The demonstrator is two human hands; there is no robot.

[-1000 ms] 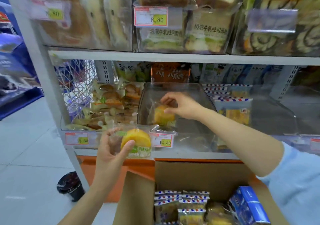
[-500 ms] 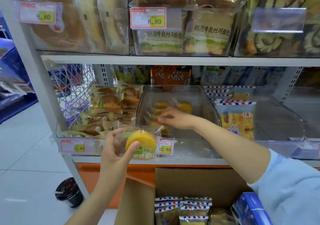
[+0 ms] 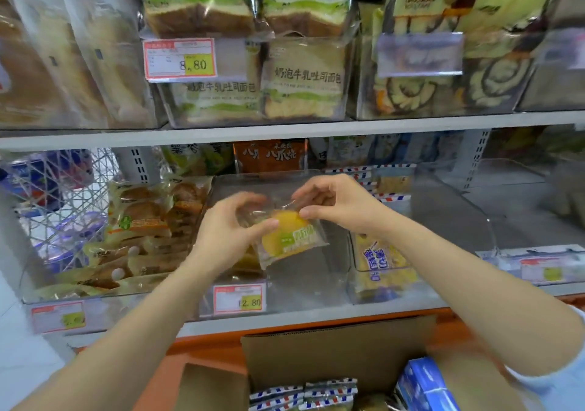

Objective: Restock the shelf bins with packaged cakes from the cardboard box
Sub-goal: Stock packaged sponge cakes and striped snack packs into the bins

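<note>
Up at head view, we hold one cake [image 3: 286, 235] between both hands in front of the middle bin [image 3: 316, 281] on the lower shelf [image 3: 285, 319]. Our left hand [image 3: 226, 230] has its thumb and curled fingers pinched on the left edge of the clear wrapper. Our right hand [image 3: 335, 203] pinches the wrapper's upper right corner between thumb and forefinger, the other fingers curled above it. The cake is round and yellow with a green label, and it hangs tilted in the air, touching nothing but our hands. Whether it is already past the bin's front wall we cannot tell. A few yellow cakes show dimly through the bin wall, below our left hand. A price tag [image 3: 239, 298] reading 12.80 sits on the bin's front. Just left of it stands a bin of buns [image 3: 142, 230], and just right one with striped packs [image 3: 383, 265]. On the upper shelf [image 3: 285, 132] stand bags of toast [image 3: 304, 84]. Below our arms the box [image 3: 332, 347] stands open, with striped packs [image 3: 304, 393] and a blue pack [image 3: 424, 385] inside.
</note>
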